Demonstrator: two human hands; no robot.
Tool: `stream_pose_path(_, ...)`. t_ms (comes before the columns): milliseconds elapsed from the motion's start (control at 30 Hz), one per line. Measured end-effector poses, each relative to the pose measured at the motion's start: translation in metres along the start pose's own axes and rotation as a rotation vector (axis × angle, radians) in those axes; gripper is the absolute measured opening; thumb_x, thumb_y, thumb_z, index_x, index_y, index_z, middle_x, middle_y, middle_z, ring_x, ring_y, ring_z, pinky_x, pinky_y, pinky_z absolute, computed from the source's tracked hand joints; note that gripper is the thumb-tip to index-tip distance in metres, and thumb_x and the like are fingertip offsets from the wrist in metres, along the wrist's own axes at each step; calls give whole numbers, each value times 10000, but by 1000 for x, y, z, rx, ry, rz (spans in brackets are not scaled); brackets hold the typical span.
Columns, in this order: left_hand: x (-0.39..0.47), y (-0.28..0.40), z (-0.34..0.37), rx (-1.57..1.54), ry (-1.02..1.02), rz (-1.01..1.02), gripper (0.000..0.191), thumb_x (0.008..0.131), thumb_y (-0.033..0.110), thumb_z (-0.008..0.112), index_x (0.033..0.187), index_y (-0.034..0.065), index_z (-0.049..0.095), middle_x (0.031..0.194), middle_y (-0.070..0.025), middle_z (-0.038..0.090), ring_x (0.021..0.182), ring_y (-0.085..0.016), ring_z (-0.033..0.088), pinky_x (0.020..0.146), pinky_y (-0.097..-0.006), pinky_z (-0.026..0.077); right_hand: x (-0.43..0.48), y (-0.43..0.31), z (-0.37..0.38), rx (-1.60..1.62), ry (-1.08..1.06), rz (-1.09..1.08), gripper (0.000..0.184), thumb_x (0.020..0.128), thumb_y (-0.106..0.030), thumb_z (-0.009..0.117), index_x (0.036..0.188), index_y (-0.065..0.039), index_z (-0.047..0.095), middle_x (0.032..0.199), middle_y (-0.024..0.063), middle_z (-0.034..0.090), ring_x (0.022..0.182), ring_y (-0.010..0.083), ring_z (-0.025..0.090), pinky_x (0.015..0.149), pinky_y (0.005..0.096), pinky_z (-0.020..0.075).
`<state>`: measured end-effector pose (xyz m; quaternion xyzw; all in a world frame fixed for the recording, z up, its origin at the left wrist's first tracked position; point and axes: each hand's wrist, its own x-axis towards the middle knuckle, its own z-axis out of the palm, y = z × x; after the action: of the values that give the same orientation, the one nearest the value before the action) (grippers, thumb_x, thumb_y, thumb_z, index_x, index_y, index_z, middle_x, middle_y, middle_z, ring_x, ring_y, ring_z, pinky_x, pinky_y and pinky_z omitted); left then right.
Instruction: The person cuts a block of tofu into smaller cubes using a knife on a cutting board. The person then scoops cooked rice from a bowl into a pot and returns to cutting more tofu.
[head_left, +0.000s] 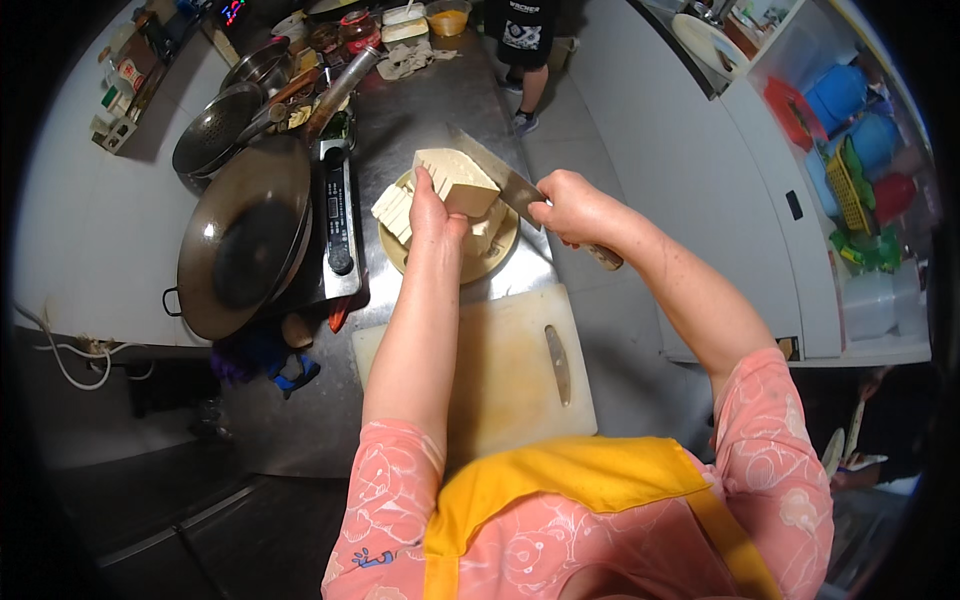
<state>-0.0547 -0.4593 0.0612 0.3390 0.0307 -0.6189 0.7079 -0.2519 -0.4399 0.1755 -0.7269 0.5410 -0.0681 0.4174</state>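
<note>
Held above a yellowish plate (491, 264) is a pale block of tofu (459, 174), with my left hand (435, 210) around its near side. Several cuts show in the block's left part. My right hand (574, 206) grips a cleaver (495, 171) by its patterned handle; the blade lies tilted along the block's right side, and whether it touches cannot be told. Sliced tofu (394, 211) rests on the plate's left side, and more pieces (486, 229) lie at its right, partly hidden by my left hand and the block.
A white cutting board (510, 360) lies nearest me on the steel counter (405, 97). At left, a wok (247, 240) stands on an induction cooker (339, 217), near a perforated strainer (217, 127). Jars, tubs and a cloth (412, 60) are at the far end. Another person (525, 60) stands beyond the counter.
</note>
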Motion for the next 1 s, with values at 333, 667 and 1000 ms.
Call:
stream_pose_path(333,14,6,-19,105,108,-131,520,1101,430,335,1429,61,501,1441,-113,556,1307,-326,544,1108,-534,427,5,-23,0,-313,-54,24,244,909,-105,568,933,120,658,776,261,681,644,346,690,603,455,557)
stream_pose_path(667,-6,15,-22,-191,3,-57,465,1104,290,320,1422,-27,442,1468,-190,497,1341,-346,507,1137,-528,409,8,-27,1,-571,-38,-87,221,884,-50,559,997,44,724,1024,273,712,975,413,706,830,470,578)
stream_pose_path(1000,-57,9,-21,69,53,162,344,1092,174,404,1353,-42,464,1339,-159,566,1219,-255,579,1053,-371,477,3,-14,13,-520,76,-204,237,919,-123,543,837,62,667,874,279,692,839,439,686,768,512,557)
